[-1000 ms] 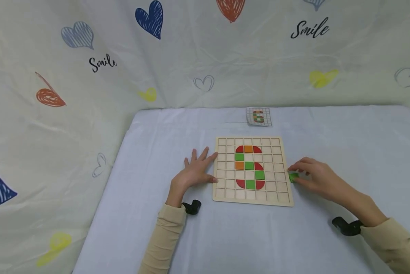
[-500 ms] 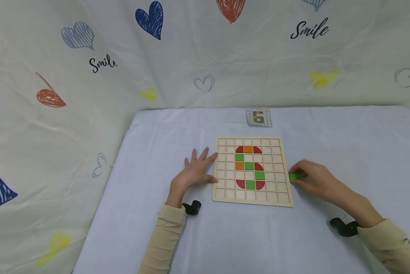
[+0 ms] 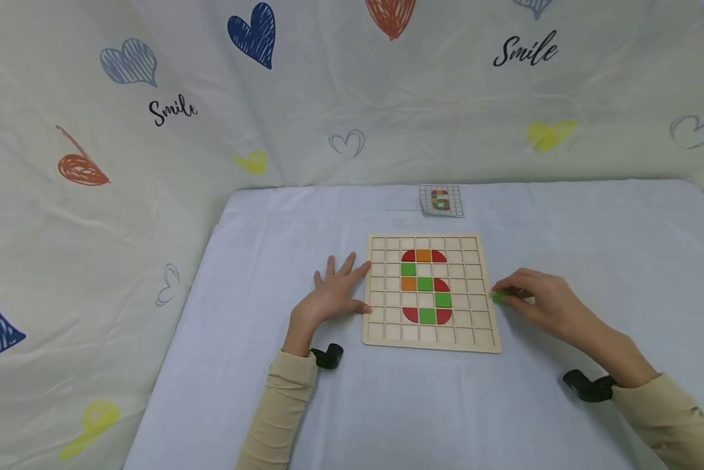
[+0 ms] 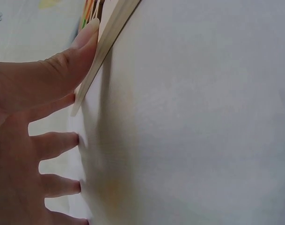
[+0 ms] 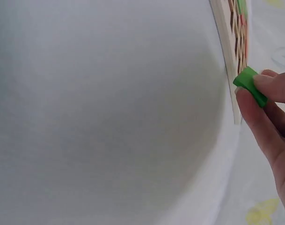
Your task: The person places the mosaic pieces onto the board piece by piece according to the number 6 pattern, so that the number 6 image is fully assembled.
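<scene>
On the tabletop (image 3: pixel 387 405), the right hand (image 3: pixel 543 303) has its grip pinching a green tile (image 3: pixel 498 297) just beside the right edge of the wooden grid board (image 3: pixel 431 339). The left hand (image 3: pixel 334 294) lies flat, grip released, thumb pressing the board's left edge. Beyond the board lies a pattern card (image 3: pixel 441 200).

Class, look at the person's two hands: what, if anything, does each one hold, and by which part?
The right hand pinches a green tile by its edges, between thumb and fingertips. The left hand holds nothing; it rests flat against the wooden grid board.
</scene>
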Demonstrator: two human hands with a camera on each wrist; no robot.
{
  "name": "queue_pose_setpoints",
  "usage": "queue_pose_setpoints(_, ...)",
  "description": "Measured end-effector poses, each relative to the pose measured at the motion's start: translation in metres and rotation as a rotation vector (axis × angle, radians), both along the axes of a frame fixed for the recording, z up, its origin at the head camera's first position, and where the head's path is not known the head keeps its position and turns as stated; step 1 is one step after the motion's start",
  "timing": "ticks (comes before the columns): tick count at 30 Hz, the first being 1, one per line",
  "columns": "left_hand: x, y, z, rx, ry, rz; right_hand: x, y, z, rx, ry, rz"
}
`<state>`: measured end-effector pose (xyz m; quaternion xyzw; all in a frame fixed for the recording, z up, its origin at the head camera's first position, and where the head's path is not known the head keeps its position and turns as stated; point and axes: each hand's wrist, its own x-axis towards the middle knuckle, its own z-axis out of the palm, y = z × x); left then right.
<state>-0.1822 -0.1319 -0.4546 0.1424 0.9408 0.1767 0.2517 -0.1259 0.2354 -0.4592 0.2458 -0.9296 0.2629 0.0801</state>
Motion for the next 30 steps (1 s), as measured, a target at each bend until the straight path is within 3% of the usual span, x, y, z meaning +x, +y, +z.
queue_pose_setpoints(12,0.0,0.001,0.0,0.001,-0.008,-0.001,0.0,-0.011,0.002,-0.087,-0.153,-0.01)
queue_pose_setpoints(30,0.0,0.0,0.0,0.012,-0.008,0.001,-0.018,-0.052,0.001,-0.082,-0.231,0.076)
